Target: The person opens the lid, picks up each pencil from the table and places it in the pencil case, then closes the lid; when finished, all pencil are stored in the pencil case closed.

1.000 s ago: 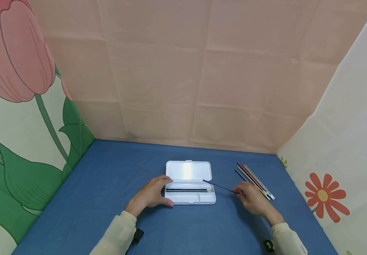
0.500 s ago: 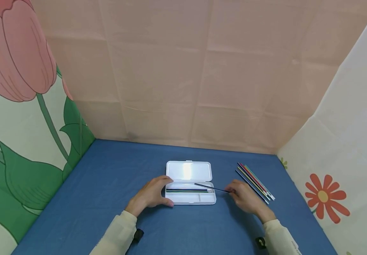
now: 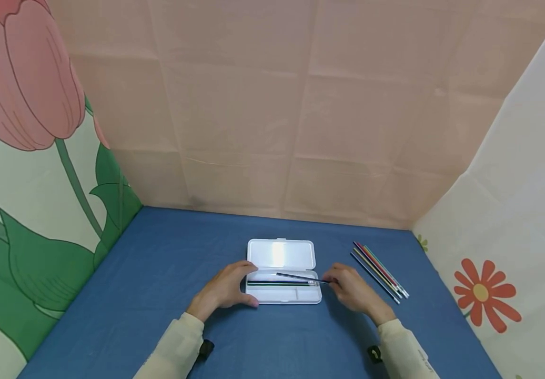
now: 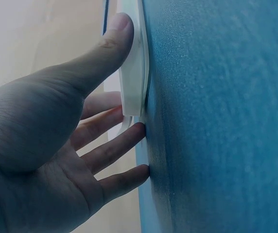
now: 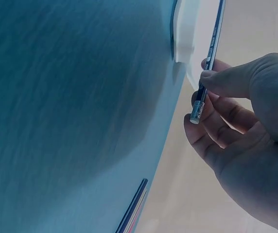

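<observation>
An opened white plastic pencil case (image 3: 284, 298) lies on the blue table, its lid (image 3: 263, 252) folded back. Dark pencils (image 3: 272, 283) lie inside it. At the case's left end, my left hand (image 3: 227, 287) grips it, thumb (image 4: 122, 29) against the near side and fingers around the far corner. My right hand (image 3: 353, 289) pinches a dark blue pencil (image 5: 212, 53) between thumb and fingers, near its silver end. That pencil slants over the case, its far end above the pencils inside.
Several coloured pencils (image 3: 379, 269) lie in a loose bundle on the blue table (image 3: 272, 342), right of the case. A beige backdrop (image 3: 272, 131) rises behind, and a white flowered cloth (image 3: 528, 221) bounds the right side.
My right hand has moved left with the dark blue pencil, bringing it from the case's right edge to over the compartment. The left hand and case have stayed in place.
</observation>
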Demonstrator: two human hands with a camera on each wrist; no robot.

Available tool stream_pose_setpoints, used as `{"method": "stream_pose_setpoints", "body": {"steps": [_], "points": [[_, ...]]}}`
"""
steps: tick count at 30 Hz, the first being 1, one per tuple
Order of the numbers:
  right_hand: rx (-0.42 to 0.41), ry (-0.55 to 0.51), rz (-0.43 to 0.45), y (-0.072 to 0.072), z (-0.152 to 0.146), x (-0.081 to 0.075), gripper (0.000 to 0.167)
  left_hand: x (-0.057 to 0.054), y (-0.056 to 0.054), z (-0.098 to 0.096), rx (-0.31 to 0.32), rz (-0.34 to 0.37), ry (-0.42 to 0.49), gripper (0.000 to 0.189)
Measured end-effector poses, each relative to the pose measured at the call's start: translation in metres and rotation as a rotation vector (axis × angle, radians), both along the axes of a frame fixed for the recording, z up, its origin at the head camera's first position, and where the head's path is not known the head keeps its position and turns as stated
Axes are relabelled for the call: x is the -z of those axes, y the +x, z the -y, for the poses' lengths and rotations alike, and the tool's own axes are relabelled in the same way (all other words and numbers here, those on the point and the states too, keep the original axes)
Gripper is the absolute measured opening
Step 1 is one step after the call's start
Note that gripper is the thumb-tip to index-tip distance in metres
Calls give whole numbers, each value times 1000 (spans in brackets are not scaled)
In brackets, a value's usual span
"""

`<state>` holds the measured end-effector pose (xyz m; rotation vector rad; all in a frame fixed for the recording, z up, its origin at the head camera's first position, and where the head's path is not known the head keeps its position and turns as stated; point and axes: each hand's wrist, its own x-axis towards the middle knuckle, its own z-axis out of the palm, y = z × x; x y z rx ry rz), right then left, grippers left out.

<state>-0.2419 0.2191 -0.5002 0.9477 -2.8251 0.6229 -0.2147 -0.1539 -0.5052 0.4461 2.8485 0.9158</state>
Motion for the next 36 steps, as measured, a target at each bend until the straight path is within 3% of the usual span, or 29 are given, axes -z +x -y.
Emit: {"method": "stream_pose_setpoints", "body": {"steps": [14, 36], "points": [[-27, 35, 26, -8, 24, 4, 26, 1, 0, 0, 5, -10, 7, 88], [-53, 35, 135, -19, 71, 5, 25, 0, -1, 0, 15, -15, 7, 88]]}}
